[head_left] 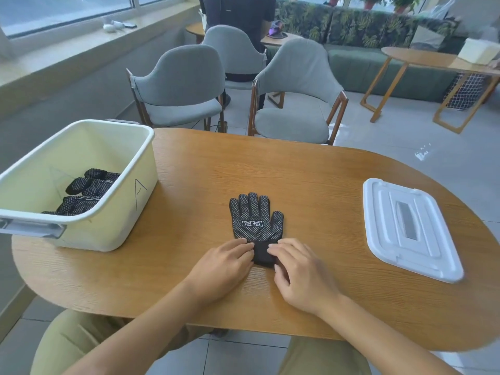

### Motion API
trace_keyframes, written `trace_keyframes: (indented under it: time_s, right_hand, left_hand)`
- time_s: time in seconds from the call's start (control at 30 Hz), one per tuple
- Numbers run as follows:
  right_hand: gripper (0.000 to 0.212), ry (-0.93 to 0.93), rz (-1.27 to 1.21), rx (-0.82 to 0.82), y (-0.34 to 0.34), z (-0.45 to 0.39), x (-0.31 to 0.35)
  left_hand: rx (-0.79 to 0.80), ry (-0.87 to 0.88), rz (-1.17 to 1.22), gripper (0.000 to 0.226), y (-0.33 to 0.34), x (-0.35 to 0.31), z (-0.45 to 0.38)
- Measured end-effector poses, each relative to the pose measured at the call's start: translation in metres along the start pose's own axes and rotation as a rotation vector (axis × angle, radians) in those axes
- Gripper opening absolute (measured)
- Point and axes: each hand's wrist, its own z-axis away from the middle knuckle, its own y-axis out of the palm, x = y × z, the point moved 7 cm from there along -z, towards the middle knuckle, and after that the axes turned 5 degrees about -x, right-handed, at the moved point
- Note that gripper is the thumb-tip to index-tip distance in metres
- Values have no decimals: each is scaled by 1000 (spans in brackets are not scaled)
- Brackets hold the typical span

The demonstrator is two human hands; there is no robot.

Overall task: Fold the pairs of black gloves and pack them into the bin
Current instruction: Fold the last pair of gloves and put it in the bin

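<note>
Head view: black dotted glove (255,221) lies flat mid-desk, palm side up, fingers pointing away from the person, white label patch on the palm. Can't tell if it's one glove or a stacked pair.

Left hand (226,262) sits at the left edge of the glove cuff, fingertips on the cuff, fingers lightly bent. Right hand (300,272) mirrors it on the right edge of the cuff, fingertips touching the fabric, thumb tucked underneath the hand. Whether either hand is actually pinching the cuff or only pressing on it: can't tell.

Cream bin (135,169) stands at the left end of the wooden desk (311,169), letter "A" marked on its near side, grey handle on the short end. Folded black gloves (86,190) already lie in the bottom of it, well apart from the flat glove.

White lid (405,228) lies flat on the right side of the desk.

Grey chairs (295,104) stand beyond the far desk edge.
</note>
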Motion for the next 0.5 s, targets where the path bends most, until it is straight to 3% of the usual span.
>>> trace_keyframes:
  time_s: [0.17,0.4,0.5]
  right_hand:
    - [52,38,29,36,4,1,-1]
    - [36,27,77,-52,14,2,10]
    - [30,80,58,-110,13,5,16]
  left_hand:
    - [-42,-137,80,26,-8,8,-5]
    - [-44,-268,196,20,-18,16,14]
    - [-35,-241,206,16,-22,13,23]
